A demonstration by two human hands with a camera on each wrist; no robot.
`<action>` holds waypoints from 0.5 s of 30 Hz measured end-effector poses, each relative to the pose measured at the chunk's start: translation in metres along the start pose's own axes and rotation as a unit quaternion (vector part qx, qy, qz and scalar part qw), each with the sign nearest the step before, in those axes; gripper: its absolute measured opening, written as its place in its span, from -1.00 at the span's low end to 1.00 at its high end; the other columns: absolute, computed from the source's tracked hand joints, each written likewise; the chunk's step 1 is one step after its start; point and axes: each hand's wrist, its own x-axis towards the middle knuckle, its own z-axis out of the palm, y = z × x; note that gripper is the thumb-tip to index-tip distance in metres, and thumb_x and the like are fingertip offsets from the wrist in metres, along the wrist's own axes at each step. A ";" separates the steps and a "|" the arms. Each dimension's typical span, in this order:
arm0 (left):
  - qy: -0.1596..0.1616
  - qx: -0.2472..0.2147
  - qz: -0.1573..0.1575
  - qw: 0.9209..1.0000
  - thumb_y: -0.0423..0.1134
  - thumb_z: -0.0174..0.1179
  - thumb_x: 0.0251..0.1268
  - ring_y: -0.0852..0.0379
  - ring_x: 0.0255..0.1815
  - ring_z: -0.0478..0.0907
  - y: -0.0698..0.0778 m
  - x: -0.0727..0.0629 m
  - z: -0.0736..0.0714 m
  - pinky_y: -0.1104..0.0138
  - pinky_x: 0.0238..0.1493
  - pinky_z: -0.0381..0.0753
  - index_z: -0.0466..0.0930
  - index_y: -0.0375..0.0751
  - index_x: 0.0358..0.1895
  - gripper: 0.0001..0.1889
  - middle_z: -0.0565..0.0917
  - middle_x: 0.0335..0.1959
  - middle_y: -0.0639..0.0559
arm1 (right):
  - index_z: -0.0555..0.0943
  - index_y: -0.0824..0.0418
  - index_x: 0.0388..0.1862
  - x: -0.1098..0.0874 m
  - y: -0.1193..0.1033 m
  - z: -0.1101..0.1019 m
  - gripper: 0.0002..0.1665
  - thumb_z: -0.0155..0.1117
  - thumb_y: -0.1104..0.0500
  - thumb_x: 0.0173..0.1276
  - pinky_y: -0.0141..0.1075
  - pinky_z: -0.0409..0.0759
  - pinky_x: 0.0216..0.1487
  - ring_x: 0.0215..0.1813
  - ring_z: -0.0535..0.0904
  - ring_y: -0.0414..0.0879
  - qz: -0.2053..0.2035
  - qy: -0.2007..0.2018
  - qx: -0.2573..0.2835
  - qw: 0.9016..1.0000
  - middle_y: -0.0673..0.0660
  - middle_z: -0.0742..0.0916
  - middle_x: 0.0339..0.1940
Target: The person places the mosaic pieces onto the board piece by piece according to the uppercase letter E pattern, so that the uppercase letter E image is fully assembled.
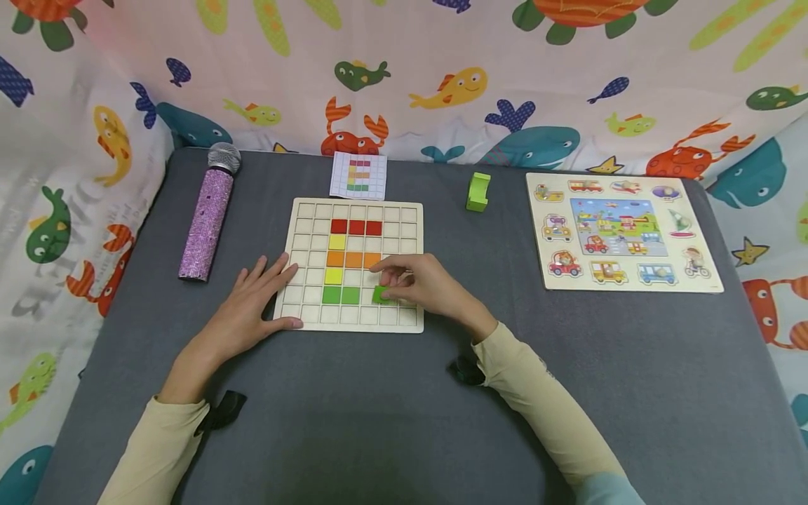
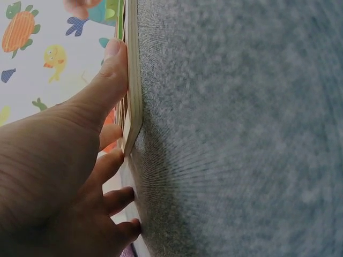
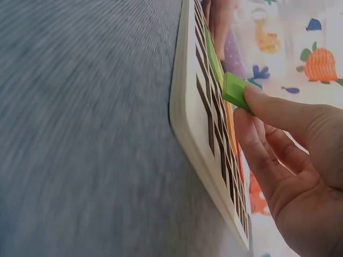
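Observation:
A cream wooden grid board (image 1: 309,256) lies on the grey table, with red, yellow, orange and green square tiles set in its cells. My right hand (image 1: 419,284) pinches a green square tile (image 3: 235,92) between thumb and fingertips, close over the board. In the head view this tile shows just right of two green tiles (image 1: 341,295) in the lower row. My left hand (image 1: 243,308) rests at the board's left edge, fingers spread, thumb on the near left corner. In the left wrist view the thumb (image 2: 110,69) lies along the board's edge.
Behind the board lies a pattern card (image 1: 358,177) with coloured rows. A purple glittery microphone (image 1: 207,221) lies at the left. To the right are a green curved block (image 1: 477,192) and a wooden vehicle puzzle (image 1: 688,270). A sea-animal curtain (image 1: 404,42) hangs along the table's far edge.

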 end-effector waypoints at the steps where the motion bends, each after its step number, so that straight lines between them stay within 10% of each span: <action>1: 0.000 0.000 0.000 1.000 -0.03 0.43 0.11 -0.34 0.56 -0.23 0.000 0.000 0.000 -0.21 0.47 -0.31 0.06 -0.17 0.56 -0.01 -0.04 0.59 -0.16 | 0.66 0.31 0.06 0.003 -0.001 0.002 -0.59 0.46 0.33 0.20 -0.35 0.63 -0.17 -0.25 0.57 -0.18 -0.003 -0.002 0.000 1.000 0.03 0.68 -0.34; 15: 0.001 0.001 0.001 1.000 0.00 0.42 0.12 -0.33 0.57 -0.23 -0.001 -0.001 0.001 -0.20 0.47 -0.31 0.05 -0.15 0.56 -0.01 -0.05 0.60 -0.14 | 0.67 0.30 0.02 0.014 -0.003 0.014 -0.65 0.43 0.33 0.24 -0.40 0.62 -0.12 -0.23 0.57 -0.22 -0.015 -0.017 -0.025 0.999 0.05 0.70 -0.31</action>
